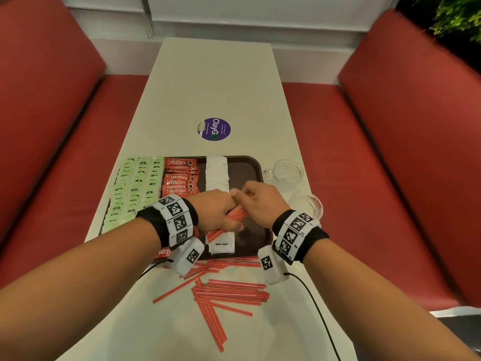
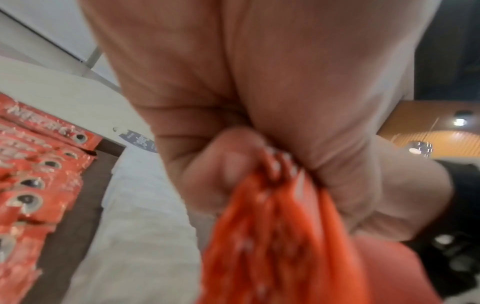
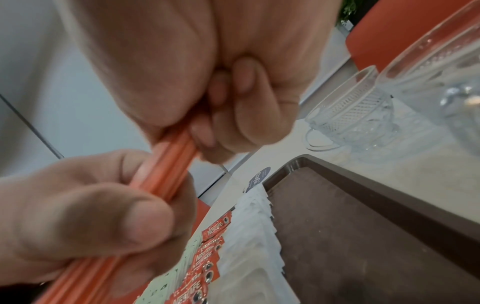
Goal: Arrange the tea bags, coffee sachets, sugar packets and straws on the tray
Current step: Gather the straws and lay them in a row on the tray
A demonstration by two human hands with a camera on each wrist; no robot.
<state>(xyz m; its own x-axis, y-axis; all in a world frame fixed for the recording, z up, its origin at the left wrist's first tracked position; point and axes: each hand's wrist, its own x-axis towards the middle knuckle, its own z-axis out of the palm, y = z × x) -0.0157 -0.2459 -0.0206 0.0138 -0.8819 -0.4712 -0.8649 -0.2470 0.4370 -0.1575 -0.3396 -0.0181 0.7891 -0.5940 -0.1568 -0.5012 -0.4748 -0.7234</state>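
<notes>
Straw step is on: the left hand (image 1: 217,212) grips a bundle of red straws (image 1: 235,214) over the tray (image 1: 253,165), and the right hand (image 1: 257,201) pinches its far end to square it up. Tea bags (image 1: 132,188), coffee sachets (image 1: 181,178) and sugar packets (image 1: 216,173) already sit in rows. Next is probably laying the bundle in the bare right strip, then gathering the loose straws (image 1: 229,293) off the bench (image 1: 221,87).

Both forearms are bare, no sleeves. Each wrist wears a black band (image 1: 153,222) wrapped with a ring of white blocks printed with black square markers. Beneath each wrist hangs a white box, the left box (image 1: 188,256) and the right box (image 1: 270,264), each carrying one marker. A thin black cable (image 1: 312,303) runs from the right box.
</notes>
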